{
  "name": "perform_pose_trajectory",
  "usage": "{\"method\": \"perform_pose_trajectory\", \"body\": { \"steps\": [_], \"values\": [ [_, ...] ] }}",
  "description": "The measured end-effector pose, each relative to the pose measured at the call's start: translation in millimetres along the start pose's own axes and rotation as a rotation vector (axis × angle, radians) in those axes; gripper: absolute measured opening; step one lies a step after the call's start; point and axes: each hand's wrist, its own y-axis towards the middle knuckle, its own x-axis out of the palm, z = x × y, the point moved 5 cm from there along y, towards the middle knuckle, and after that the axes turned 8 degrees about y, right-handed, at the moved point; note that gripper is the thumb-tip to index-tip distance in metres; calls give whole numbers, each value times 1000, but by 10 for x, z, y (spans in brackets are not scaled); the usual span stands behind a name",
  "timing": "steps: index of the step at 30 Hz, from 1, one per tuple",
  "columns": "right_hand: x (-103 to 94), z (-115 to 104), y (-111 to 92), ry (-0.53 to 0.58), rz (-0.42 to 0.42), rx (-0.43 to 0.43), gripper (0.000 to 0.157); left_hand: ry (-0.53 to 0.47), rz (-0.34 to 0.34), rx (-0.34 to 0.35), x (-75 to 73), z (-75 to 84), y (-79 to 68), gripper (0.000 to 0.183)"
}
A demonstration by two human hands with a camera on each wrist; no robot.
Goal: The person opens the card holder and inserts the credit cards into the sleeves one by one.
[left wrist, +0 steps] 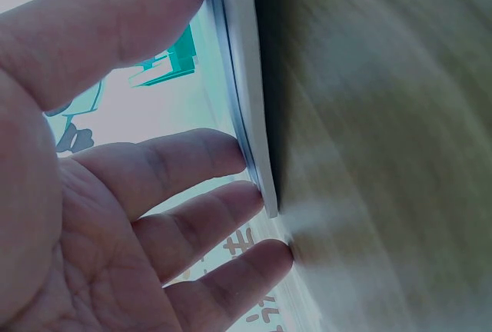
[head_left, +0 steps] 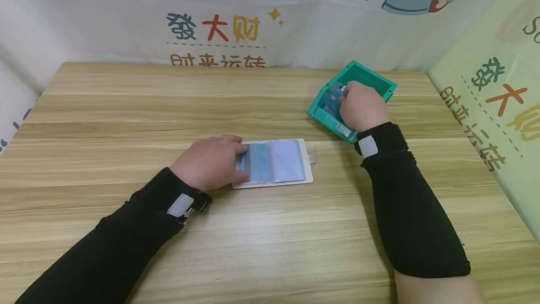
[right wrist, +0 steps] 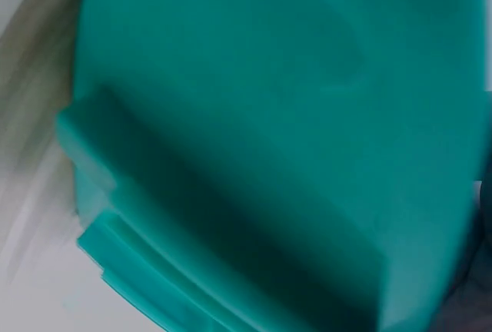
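An opened card holder (head_left: 288, 161) with clear plastic sleeves lies flat on the table, its blue-striped side to the left and a small clasp tab at its right edge. My left hand (head_left: 211, 163) rests on its left end, with the thumb and fingertips spread along the surface and edge. In the left wrist view, the holder's thin edge (left wrist: 250, 78) runs past the fingertips. Inside a teal plastic bin (head_left: 322, 114), my right hand (head_left: 364, 107) has curled fingers at a blue card (head_left: 334, 98) and seems to pinch it. The fingertips there are partly hidden.
The bin stands at the back right of the wooden table (head_left: 126, 121), turned at an angle. Printed cloth (head_left: 312, 32) hangs behind the table and along its right side. The right wrist view is filled mostly by the bin's wall (right wrist: 269, 78).
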Motion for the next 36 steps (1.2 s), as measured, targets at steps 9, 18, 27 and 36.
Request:
{"method": "perform_pose_trajectory", "body": {
  "steps": [9, 18, 27, 36],
  "values": [
    [-188, -134, -96, 78, 79, -34, 37, -9, -9, -11, 6, -5, -3, 63],
    [-190, -393, -187, 209, 45, -171, 41, -9, -6, -21, 7, 3, -1, 63],
    [171, -644, -243, 262, -256, -335, 38, -9, -8, -27, 0, 1, -4, 64],
    [317, -693, -277, 258, -373, -373, 31, -13, -19, -31, 6, -5, -7, 64]
  ]
}}
